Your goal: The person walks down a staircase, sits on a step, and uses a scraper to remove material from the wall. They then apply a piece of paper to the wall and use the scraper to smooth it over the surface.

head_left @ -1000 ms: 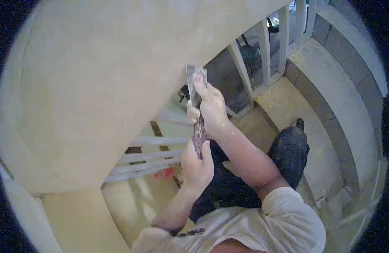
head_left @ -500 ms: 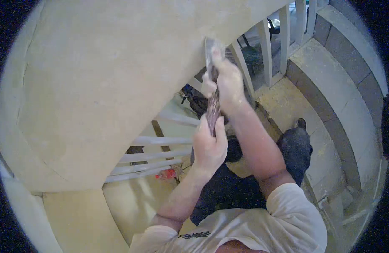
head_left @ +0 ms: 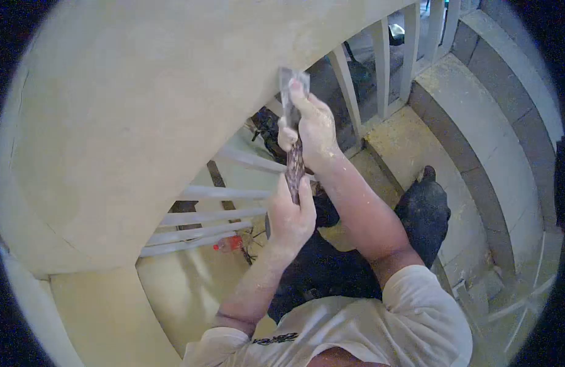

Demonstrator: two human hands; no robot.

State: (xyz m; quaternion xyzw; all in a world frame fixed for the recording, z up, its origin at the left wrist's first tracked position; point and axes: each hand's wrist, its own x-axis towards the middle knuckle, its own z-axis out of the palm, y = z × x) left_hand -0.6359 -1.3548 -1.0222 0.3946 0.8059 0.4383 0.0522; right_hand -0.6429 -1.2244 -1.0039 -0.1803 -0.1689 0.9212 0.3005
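Both of my hands grip a flat scraper (head_left: 295, 160) at the edge of a broad, pale panel (head_left: 142, 122) beside a curving staircase. My right hand (head_left: 317, 125) is the higher one, its thumb laid along the metal blade (head_left: 286, 78) and its fingers (head_left: 287, 137) curled tightly round the neck of the tool. My left hand (head_left: 291, 214) clasps the near end of the dark, mottled handle, thumb and fingers pressed on it from either side. The blade points away from me and overlaps the panel's slanting right-hand edge in view; whether metal meets surface, I cannot tell. White balusters (head_left: 380, 67) stand beyond my right hand, and gray steps (head_left: 460, 104) with yellowish marks sweep round on my right. Pale specks dot my right forearm (head_left: 365, 205). To the left of my knees, a red-and-clear bottle (head_left: 231, 243) lies near a set of pale bars (head_left: 203, 218). I wear black trousers (head_left: 423, 208) and a white T-shirt (head_left: 356, 330) with dark lettering.
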